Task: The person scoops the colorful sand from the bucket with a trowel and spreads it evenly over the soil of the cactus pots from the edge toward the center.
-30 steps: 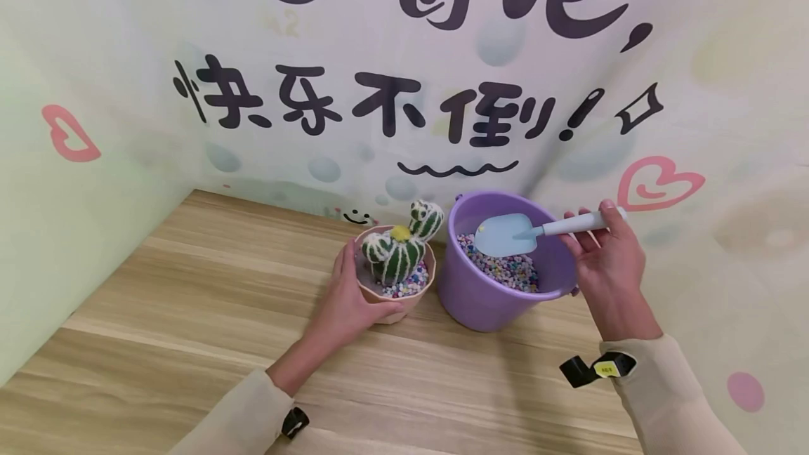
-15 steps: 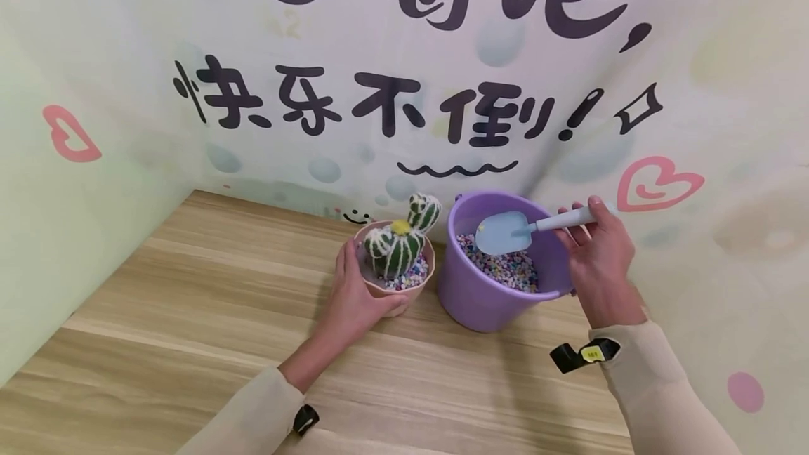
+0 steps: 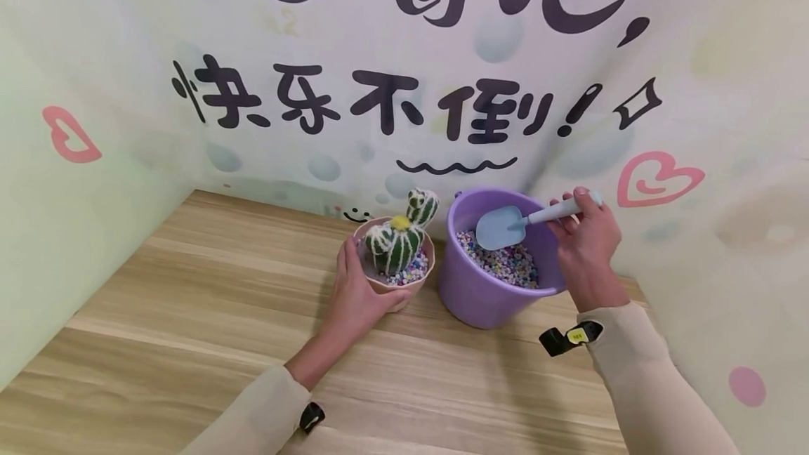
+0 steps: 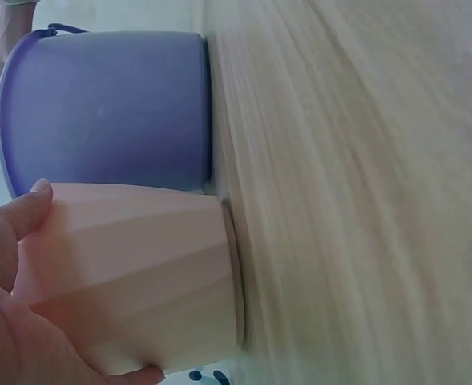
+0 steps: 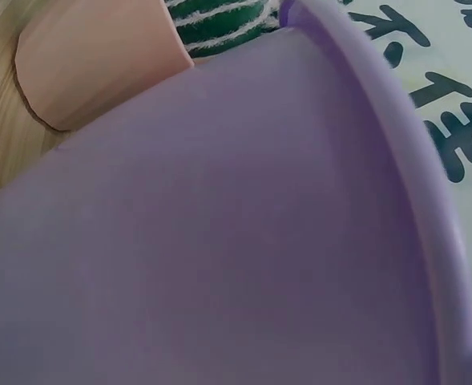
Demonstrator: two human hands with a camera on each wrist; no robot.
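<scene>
My left hand (image 3: 354, 300) grips a peach flowerpot (image 4: 131, 273) from its left side, thumb at the front. A green knitted-looking cactus (image 3: 397, 250) with white stripes and a yellow top stands in the pot, with small coloured pebbles (image 3: 412, 269) around its right side. In my right hand (image 3: 590, 241) is the handle of a light blue trowel (image 3: 499, 228). The trowel's blade hangs inside the purple bucket (image 3: 477, 300), over more coloured pebbles (image 3: 508, 269); whether it touches them I cannot tell. In the right wrist view the bucket's wall hides the trowel.
Flowerpot and bucket stand close together on the wooden table (image 3: 208, 314), near its back edge. Behind them hangs a white cloth (image 3: 354, 34) with black characters and pink hearts. A black strap device sits on each sleeve.
My right hand and the trowel have moved a little left, the hand coming nearer the bucket's right rim. The cactus and pot have shifted slightly; my left hand keeps its grip.
</scene>
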